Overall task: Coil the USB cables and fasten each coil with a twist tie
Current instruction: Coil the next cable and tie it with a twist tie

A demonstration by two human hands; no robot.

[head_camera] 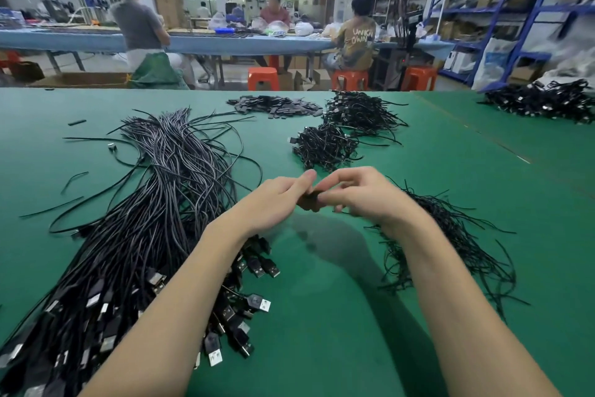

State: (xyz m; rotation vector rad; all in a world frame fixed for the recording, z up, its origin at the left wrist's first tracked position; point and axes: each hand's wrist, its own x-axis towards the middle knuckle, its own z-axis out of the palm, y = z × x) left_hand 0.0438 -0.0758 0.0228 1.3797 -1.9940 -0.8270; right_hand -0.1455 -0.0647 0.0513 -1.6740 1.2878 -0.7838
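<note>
My left hand [277,200] and my right hand [360,194] meet above the green table [322,316], both pinching a small dark coiled cable [310,198] that is mostly hidden between the fingers. A large bundle of loose black USB cables [154,219] lies to the left, plugs toward me. Thin black twist ties [450,235] lie in a heap under my right wrist. Two heaps of tied coils [325,145] [360,113] sit beyond my hands.
A pile of flat dark pieces [277,105] lies at the far edge, and another cable pile [544,100] sits at the far right. Stray ties lie at the left. People sit at a blue bench [225,42] behind; blue shelving [502,10] stands at right.
</note>
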